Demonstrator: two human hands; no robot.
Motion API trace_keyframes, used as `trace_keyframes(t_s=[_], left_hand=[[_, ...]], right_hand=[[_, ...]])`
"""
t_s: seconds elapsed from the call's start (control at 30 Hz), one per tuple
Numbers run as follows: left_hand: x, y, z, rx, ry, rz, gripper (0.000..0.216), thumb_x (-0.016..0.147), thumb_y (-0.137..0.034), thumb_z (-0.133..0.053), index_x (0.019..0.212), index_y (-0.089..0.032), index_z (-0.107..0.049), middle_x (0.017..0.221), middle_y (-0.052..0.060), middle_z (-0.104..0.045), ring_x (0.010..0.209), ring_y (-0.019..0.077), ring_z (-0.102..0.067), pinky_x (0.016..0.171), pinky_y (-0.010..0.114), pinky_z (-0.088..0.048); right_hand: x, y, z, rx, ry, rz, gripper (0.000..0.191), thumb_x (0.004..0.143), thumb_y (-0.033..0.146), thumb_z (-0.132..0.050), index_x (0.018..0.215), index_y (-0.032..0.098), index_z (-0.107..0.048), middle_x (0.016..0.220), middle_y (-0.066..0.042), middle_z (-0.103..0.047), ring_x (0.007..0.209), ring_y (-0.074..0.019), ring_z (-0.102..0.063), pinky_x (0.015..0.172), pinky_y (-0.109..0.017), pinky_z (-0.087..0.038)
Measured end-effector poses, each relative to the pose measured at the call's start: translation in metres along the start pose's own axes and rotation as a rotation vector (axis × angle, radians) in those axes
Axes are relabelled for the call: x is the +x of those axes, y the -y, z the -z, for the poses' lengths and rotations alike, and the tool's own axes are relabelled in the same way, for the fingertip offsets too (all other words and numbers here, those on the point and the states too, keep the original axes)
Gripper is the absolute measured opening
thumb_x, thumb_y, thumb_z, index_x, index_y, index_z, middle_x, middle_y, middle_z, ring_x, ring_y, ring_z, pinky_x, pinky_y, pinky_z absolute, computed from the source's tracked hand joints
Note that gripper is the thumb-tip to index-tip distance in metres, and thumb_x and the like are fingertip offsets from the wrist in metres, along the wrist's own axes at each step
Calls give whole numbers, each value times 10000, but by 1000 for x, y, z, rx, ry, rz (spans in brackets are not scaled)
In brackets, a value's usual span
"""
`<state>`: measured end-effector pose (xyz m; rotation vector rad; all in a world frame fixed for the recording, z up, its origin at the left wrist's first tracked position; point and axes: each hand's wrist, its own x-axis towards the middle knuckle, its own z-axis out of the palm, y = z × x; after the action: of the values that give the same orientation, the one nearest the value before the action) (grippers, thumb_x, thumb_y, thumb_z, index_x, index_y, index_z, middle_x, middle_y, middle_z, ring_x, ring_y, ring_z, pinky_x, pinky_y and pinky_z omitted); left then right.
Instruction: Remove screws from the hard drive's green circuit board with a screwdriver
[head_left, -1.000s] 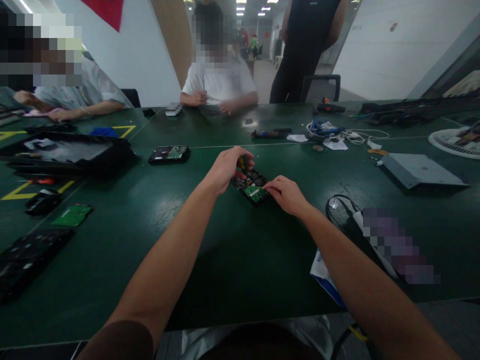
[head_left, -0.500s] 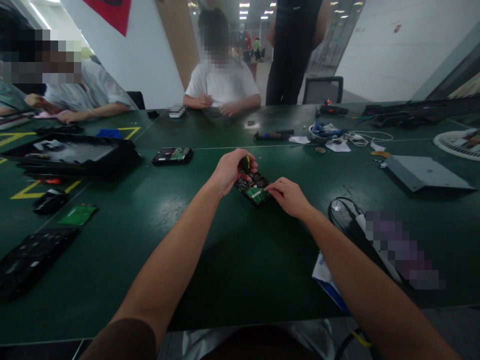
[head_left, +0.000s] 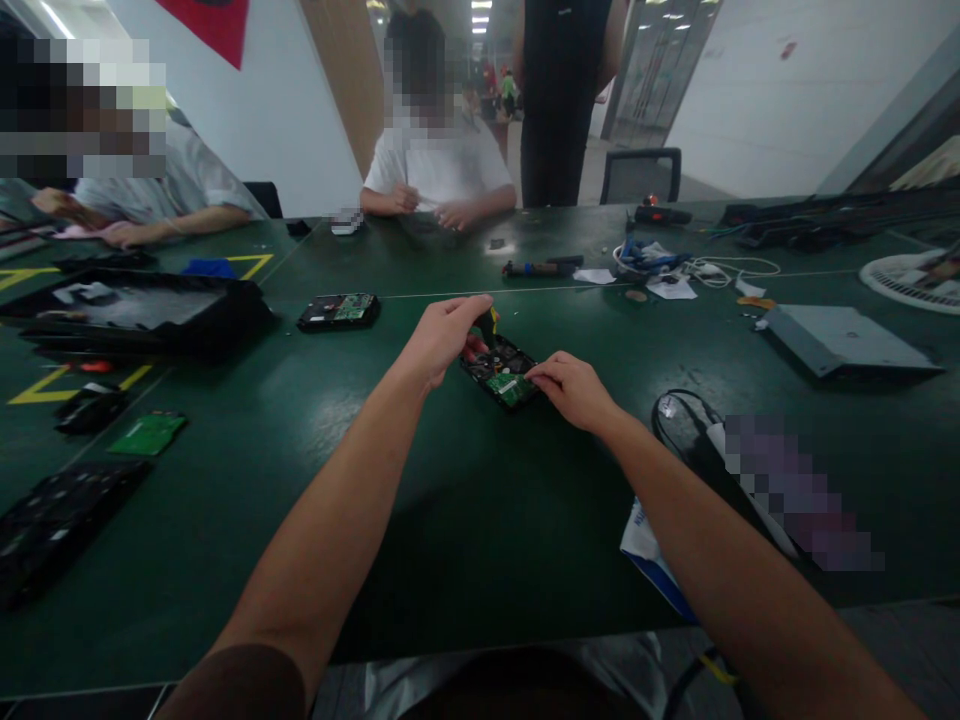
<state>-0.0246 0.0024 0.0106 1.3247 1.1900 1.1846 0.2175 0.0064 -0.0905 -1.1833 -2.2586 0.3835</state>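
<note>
In the middle of the table lies a small black electronic unit [head_left: 510, 386] with a green circuit board set in it. My left hand [head_left: 444, 338] is closed around a screwdriver [head_left: 489, 324] with a black and yellow handle, held upright above the unit's far part. Its tip is too small to make out. My right hand [head_left: 571, 388] pinches the unit's right edge between thumb and fingers. Farther left on the table sits a similar black unit with a green board [head_left: 339, 311], touched by neither hand.
At left are a black casing [head_left: 142, 312], a loose green circuit board [head_left: 148, 433] and a black panel [head_left: 67, 520]. On the right lie a grey metal box [head_left: 844, 340], tangled cables [head_left: 651, 256] and a white-and-blue packet [head_left: 651, 550]. Other people are across the table.
The view has shifted slightly. My left hand has tilted a little on the screwdriver and shows less of its fingers. My right hand stays at the unit's edge.
</note>
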Motion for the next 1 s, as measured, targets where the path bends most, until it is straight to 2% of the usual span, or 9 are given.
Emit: trace_keyframes(t_s=[0.13, 0.2, 0.3, 0.4, 0.53, 0.63, 0.77, 1.0], left_hand=[[-4, -5, -3, -74, 102, 106, 330, 910, -471, -613, 964, -156, -695, 1048, 115, -755, 516, 111, -625, 416, 237, -441], [-4, -6, -4, -152, 158, 168, 320, 916, -447, -577, 965, -149, -682, 998, 117, -759, 554, 136, -665, 462, 243, -505], [-3, -4, -4, -234, 147, 205, 313, 929, -427, -522, 926, -145, -660, 908, 113, -746, 639, 178, -721, 560, 270, -583], [-1, -2, 0, -222, 109, 191, 337, 943, -459, -529, 899, -149, -653, 867, 105, -730, 629, 182, -720, 558, 271, -582], [-2, -2, 3, -176, 120, 167, 393, 939, -526, -611, 907, -141, -679, 922, 117, -730, 616, 165, -712, 542, 258, -569], [-4, -4, 2, -152, 146, 156, 399, 933, -526, -652, 960, -131, -705, 971, 128, -735, 673, 183, -742, 606, 280, -606], [-5, -6, 0, -121, 148, 150, 360, 923, -489, -672, 969, -132, -693, 941, 133, -752, 719, 209, -755, 676, 318, -632], [0, 0, 4, -19, 163, 87, 397, 896, -500, -632, 876, -123, -757, 968, 133, -764, 634, 137, -623, 567, 254, -517]], right_hand=[[0, 0, -1, -1, -7, 3, 219, 1010, 167, -630, 1107, 243, -811, 1028, -68, -678, 955, -206, -645, 885, -354, -500], [0, 0, -1, -2, -4, 1, 216, 1010, 172, -633, 1110, 247, -810, 1031, -66, -678, 948, -204, -644, 881, -353, -498], [0, 0, 0, -7, -4, -8, 219, 1012, 176, -632, 1105, 262, -810, 1026, -61, -677, 944, -204, -642, 878, -355, -494], [0, 0, 0, 2, 1, -8, 224, 1014, 178, -627, 1104, 269, -811, 1026, -59, -676, 943, -205, -640, 880, -362, -495], [0, 0, 0, 15, -5, -5, 230, 1016, 182, -624, 1105, 282, -811, 1029, -54, -673, 944, -203, -637, 881, -367, -497], [0, 0, 0, 19, -8, -1, 230, 1015, 180, -624, 1105, 278, -812, 1021, -54, -670, 937, -201, -638, 874, -363, -498], [0, -1, -1, 14, -13, 8, 221, 1011, 180, -633, 1100, 270, -813, 1014, -55, -674, 940, -201, -644, 868, -357, -497], [0, -1, -1, 8, -13, 8, 219, 1018, 188, -622, 1099, 257, -813, 997, -60, -677, 930, -205, -644, 857, -357, -500]])
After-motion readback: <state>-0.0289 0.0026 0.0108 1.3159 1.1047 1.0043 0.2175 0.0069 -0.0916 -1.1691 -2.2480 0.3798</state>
